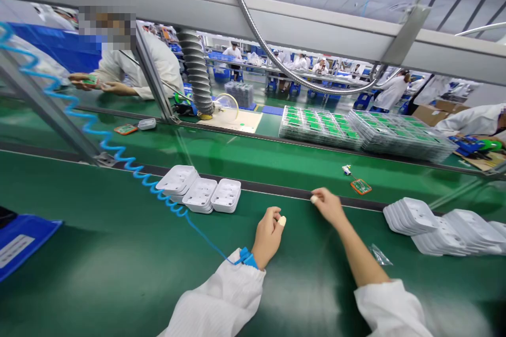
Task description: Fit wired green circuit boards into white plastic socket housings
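My left hand hovers over the green work surface, fingers curled in toward the thumb; nothing shows in it. A pale finger cot covers its thumb, and a blue wrist strap with a coiled cord sits at the wrist. Near the dark edge of the belt is my right hand, its fingers loosely bent and a little apart from the capped thumb, holding nothing visible. Left of my hands stand short stacks of white plastic housings. A green circuit board with an orange rim lies on the belt beyond my right hand.
More stacked white housings stand at right, beside a small clear bag. Clear trays of green boards line the far side. A blue bin is at left. Metal posts rise ahead; a co-worker sits across.
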A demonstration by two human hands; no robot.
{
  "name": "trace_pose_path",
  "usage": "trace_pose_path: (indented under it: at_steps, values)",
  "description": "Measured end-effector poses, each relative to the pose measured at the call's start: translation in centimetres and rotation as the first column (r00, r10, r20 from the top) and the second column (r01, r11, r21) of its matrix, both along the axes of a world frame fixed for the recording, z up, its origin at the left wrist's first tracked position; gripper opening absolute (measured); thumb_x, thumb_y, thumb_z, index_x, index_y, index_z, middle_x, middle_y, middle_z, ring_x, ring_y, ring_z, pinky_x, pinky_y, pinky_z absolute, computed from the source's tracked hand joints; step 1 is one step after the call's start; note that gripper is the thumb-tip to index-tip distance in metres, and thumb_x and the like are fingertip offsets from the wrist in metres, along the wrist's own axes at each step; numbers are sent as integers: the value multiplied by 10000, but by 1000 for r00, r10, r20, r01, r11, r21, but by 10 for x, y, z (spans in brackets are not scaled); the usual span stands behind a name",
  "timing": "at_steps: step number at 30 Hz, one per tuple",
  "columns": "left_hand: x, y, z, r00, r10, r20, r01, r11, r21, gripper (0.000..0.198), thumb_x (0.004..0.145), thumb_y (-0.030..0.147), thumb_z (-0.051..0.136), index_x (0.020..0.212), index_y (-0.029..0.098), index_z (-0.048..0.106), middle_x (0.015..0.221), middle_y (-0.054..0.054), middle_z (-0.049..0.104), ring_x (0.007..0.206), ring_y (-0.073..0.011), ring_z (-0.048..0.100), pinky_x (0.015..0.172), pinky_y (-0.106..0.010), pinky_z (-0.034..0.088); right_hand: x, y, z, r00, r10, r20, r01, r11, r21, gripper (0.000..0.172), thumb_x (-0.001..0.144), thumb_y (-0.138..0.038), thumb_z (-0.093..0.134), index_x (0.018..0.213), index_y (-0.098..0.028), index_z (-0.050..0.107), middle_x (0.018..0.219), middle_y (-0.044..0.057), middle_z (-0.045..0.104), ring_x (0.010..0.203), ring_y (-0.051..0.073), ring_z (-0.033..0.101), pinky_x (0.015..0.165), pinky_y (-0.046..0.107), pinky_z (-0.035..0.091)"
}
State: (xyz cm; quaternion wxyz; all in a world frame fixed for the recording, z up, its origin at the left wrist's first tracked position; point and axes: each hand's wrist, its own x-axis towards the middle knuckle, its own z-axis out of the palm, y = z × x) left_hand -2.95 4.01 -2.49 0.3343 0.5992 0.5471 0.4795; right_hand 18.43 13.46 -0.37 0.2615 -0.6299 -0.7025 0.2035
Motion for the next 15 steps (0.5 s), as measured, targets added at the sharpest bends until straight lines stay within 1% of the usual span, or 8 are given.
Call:
trace_pose_path:
  at_steps: [2,4,7,9,11,13,15]
  values:
    - [0,2,-2,1000,-11,-8,11,1000,-5,220,855,330,431,1028,201,471,805,-23,568,633,-149,541,672,-312,444,43,28,7,983,-161,89,160,987,20,325,782,-276,493,1062,-133,578,1009,122,642,916,215,606,849,343,439]
    - [1,2,-1,1000,-16,-16,16,1000,-14,213,849,318,434,1023,203,475,802,-23,568,622,-146,531,666,-310,437,82,50,12,937,-295,185,293,955,39,395,769,-273,512,1115,-85,549,1132,199,575,1069,289,536,921,407,383]
    - [1,1,2,1000,-18,-26,17,999,-30,215,847,305,425,1024,196,482,801,-21,565,620,-141,521,659,-300,427,124,71,12,854,-425,300,441,897,16,508,744,-286,552,1178,-28,496,1164,274,528,1116,362,490,917,467,366]
    - [1,0,3,999,-25,-30,23,999,-45,223,852,297,411,1032,189,483,810,-19,562,628,-137,516,660,-292,420,140,80,7,818,-456,351,495,868,-26,551,734,-314,573,1184,-9,483,1153,296,527,1091,382,506,881,474,390]
    - [1,0,3,999,-29,-34,27,998,-61,223,854,283,405,1039,185,481,827,-18,560,640,-134,512,669,-286,416,147,90,1,811,-443,382,506,859,-80,530,731,-346,587,1150,-30,512,1105,278,563,1040,376,545,837,458,420]
    - [1,1,3,999,-30,-42,27,997,-74,217,851,269,409,1038,185,479,839,-16,558,651,-131,509,679,-283,412,146,99,-3,823,-409,394,489,864,-125,504,720,-385,611,1111,-74,543,1048,236,603,1005,357,572,816,433,435]
    - [1,2,1,998,-33,-49,29,996,-82,214,850,261,414,1041,186,476,844,-13,557,651,-129,506,679,-281,409,138,108,-5,842,-377,385,461,874,-152,548,682,-449,651,1091,-98,551,1028,214,615,1002,347,574,803,411,439]
